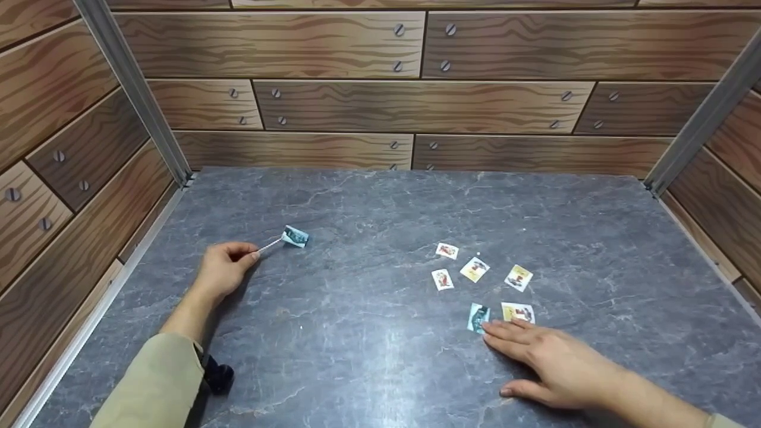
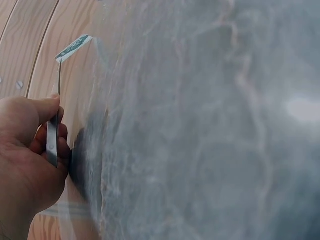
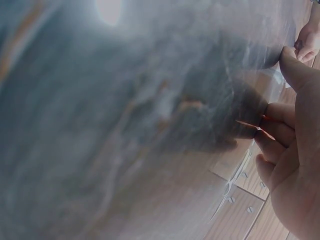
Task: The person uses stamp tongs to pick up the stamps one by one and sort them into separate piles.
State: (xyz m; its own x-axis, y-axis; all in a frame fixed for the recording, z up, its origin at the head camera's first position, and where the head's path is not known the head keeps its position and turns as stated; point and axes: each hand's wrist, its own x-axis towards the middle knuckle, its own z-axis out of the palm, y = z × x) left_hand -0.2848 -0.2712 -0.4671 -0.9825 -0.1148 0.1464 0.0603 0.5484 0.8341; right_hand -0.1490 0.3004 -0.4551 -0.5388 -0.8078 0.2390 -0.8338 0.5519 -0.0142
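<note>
My left hand (image 1: pixel 225 268) pinches a pair of metal tweezers (image 2: pixel 52 135) at the left of the table. At their tip is a teal printed paper piece (image 1: pixel 295 236), like a postage stamp, raised at a tilt in the left wrist view. My right hand (image 1: pixel 556 362) lies palm down at the lower right, fingers extended and thumb spread. Its fingertips touch the edge of a second teal stamp-like piece (image 1: pixel 477 318) and partly cover a yellow-and-white one (image 1: pixel 518 311). Both pieces lie flat.
Beyond the right hand lie two small red-and-white pieces (image 1: pixel 447 250) and two yellow ones (image 1: pixel 475 269), spaced apart on the grey marbled table (image 1: pixel 357 297). Wood-patterned walls (image 1: pixel 333 104) with metal corner posts (image 1: pixel 137 89) enclose the table's back and sides.
</note>
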